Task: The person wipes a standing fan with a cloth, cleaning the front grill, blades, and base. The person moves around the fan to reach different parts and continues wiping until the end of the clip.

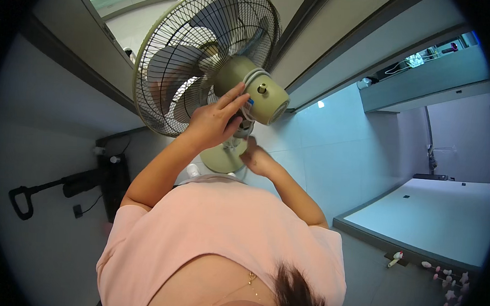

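A pedestal fan (248,80) with an olive-green motor housing and a black wire guard stands tilted before me. Its pale power cord (255,72) loops around the housing, and a small blue piece (250,102) shows beside the loops. My left hand (217,118) lies against the housing with its fingertips at the cord; whether it grips the cord is hidden. Lower down, beside the fan's neck, my right hand (259,158) is curled on a hanging length of cord, its fingers slightly blurred. The round green base (224,157) rests on the floor by my feet.
A doorway frame (301,27) runs close behind the fan. At left, a black appliance with a loop handle (21,201) stands by the wall. Pale tiled floor (312,135) extends right towards a counter (427,79). A white door-like panel (424,220) is at lower right.
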The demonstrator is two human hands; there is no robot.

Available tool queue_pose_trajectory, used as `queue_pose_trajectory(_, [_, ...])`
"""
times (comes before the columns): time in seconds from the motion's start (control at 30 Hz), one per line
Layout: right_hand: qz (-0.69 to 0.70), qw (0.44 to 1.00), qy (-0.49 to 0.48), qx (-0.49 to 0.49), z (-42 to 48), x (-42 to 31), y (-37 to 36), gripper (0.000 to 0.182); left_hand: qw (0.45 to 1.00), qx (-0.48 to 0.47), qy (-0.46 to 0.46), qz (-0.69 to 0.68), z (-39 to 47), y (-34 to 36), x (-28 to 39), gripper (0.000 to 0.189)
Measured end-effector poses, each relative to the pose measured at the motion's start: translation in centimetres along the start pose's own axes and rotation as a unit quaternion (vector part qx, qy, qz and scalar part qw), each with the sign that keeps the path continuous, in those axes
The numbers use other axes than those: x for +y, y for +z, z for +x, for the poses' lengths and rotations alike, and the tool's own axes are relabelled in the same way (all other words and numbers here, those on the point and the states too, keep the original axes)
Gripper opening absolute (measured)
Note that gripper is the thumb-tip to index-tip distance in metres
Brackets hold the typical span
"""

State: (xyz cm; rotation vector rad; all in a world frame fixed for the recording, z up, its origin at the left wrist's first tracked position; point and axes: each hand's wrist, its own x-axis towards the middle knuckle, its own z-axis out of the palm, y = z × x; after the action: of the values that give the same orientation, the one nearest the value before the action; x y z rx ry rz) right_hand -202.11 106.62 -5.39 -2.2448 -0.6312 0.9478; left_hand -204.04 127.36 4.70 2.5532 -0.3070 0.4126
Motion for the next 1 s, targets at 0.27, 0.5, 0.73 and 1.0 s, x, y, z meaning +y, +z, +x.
queue_pose_trajectory(0.27, [0.223, 0.967, -0.095, -0.078, -2.4, -3.1, -0.5, 0.041, 0.999, -0.007, 0.005, -0.037, -0.3, -0.5, -0.8, 0.047])
queue_pose_trajectory(0.5, [-0.181, 0.98, -0.061, -0.058, -2.2, -11.6, -9.0, 0.024, 0.994, -0.025, -0.009, -0.107, -0.5, -0.9, -1.3, 0.032])
queue_pose_trajectory(0.73, [-0.479, 0.867, -0.094, -0.103, 1.3, -18.6, -13.0, 0.015, 0.987, -0.064, -0.023, -0.147, -0.2, -1.7, -2.1, 0.014])
queue_pose_trajectory(1.0, [-0.454, 0.863, -0.221, 0.013, 7.0, -20.9, -19.3, 0.045, 0.99, -0.053, 0.007, -0.129, -0.2, -1.0, -3.1, 0.011])
